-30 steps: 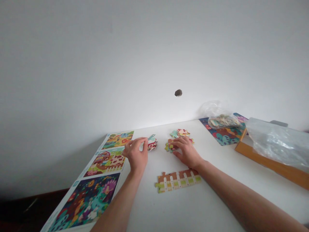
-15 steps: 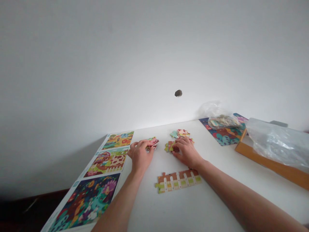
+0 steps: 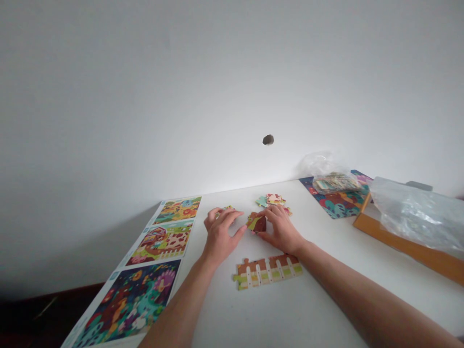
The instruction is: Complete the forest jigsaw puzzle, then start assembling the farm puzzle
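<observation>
A brown and green puzzle piece [image 3: 257, 224] is pinched between the thumb and fingers of my right hand [image 3: 281, 228], tilted up over the table. My left hand [image 3: 222, 237] is beside it with thumb and fingers apart, holding nothing. Behind its fingers lies a small pile of puzzle pieces [image 3: 229, 208], mostly covered. More loose pieces, pink and white [image 3: 274, 198] and pale green [image 3: 261, 201], lie beyond my right hand. Nearer to me is a joined strip of fence pieces [image 3: 268, 271], flat on the table, with my right forearm close to its right end.
A picture sheet [image 3: 159, 241] with three scenes lies along the left table edge. At the back right, a clear bag of pieces [image 3: 335, 182] rests on a dark colourful picture [image 3: 340, 205]. An orange-brown box [image 3: 402, 244] holding clear plastic [image 3: 416, 212] stands at right.
My left hand has moved slightly right and opened, leaving the piece it held at the pile. My right hand has raised the brown and green piece, turning its face into view.
</observation>
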`<state>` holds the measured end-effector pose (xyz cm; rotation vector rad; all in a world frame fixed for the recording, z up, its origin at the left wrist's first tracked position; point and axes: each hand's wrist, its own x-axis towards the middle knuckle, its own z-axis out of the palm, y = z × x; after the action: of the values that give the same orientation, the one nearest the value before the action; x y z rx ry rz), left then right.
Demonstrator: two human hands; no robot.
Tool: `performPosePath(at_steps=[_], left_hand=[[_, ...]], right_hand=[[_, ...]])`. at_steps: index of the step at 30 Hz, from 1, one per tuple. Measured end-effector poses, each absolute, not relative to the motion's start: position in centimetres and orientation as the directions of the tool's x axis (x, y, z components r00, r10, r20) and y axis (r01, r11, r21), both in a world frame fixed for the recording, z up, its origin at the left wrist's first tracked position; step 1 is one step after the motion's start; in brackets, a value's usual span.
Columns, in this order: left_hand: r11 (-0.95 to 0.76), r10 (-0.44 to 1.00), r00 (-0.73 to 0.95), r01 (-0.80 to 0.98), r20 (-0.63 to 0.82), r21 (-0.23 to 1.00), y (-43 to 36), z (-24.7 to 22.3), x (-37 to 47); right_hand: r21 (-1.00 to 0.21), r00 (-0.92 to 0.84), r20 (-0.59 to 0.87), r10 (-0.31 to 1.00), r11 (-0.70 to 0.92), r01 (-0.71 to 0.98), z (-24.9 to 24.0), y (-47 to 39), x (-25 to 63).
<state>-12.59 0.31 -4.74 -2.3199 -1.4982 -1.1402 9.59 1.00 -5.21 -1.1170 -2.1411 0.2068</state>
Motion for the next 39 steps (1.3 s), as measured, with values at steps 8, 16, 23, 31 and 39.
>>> performPosePath(at_steps=[8,16,23,31,39], left_hand=[[-0.641,0.686,0.326,0.694,0.651,0.328,0.6,-5.3,-12.0],[-0.446,0.664,-0.007,0.798,0.748,0.404,1.4,-5.4,-13.8],[-0.223,0.687,-0.204,0.855,0.698,0.469,2.0,-6.1,-14.5],[-0.129,0.708,-0.155,0.931,0.689,0.342,1.6,-5.9,-14.2],[-0.63,0.629,0.373,0.759,0.682,0.165,-0.1,-5.0,-11.6]], right_hand=[[-0.431,-0.424,0.591,0.686,0.713,0.554,-4.8,0.6,9.5],[-0.361,-0.389,0.453,0.802,0.564,0.743,-5.4,1.1,9.5],[-0.357,-0.357,0.44,0.824,0.525,0.772,-5.5,1.2,9.6],[-0.483,-0.116,0.606,0.787,0.48,0.733,-5.1,1.6,10.1],[-0.457,-0.401,0.614,0.68,0.721,0.521,-4.2,0.3,9.5]])
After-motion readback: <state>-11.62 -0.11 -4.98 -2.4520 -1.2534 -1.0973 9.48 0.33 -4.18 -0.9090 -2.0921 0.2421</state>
